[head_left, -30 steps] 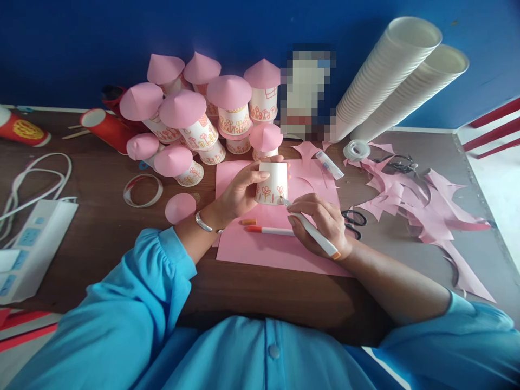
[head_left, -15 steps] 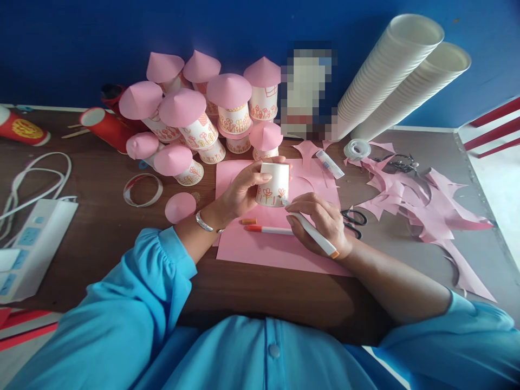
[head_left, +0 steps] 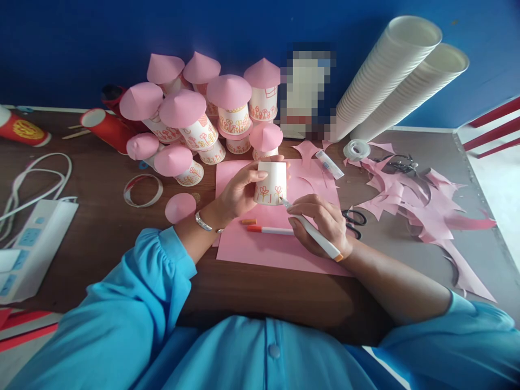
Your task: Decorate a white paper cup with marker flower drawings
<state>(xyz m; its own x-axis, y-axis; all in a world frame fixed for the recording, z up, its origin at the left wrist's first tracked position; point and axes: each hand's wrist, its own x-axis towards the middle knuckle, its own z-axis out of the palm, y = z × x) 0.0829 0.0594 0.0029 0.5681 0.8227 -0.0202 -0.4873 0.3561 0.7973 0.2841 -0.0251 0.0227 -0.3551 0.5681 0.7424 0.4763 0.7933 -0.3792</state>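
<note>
A white paper cup [head_left: 271,183], turned bottom-up or tilted (I cannot tell which), is held by my left hand [head_left: 242,189], thumb on its near side. Red and orange flowers are drawn along its lower edge. My right hand [head_left: 320,222] grips a white marker [head_left: 319,236] with an orange end, its tip at the cup's lower right edge. Beneath both hands lies pink paper [head_left: 268,249]. On that paper rest an orange-tipped marker [head_left: 270,230], partly behind my right hand, and a small orange-brown cap [head_left: 248,221].
Several decorated cups with pink paper cones [head_left: 229,92] stand at the back. Two tall cup stacks [head_left: 390,70] lean at the right, near pink scraps [head_left: 422,200], a tape roll [head_left: 357,149] and black-handled scissors [head_left: 354,219]. A power strip [head_left: 43,244] lies left.
The cup has shifted slightly left in my left hand. My right hand and marker have moved a little right and down, the tip still at the cup's edge.
</note>
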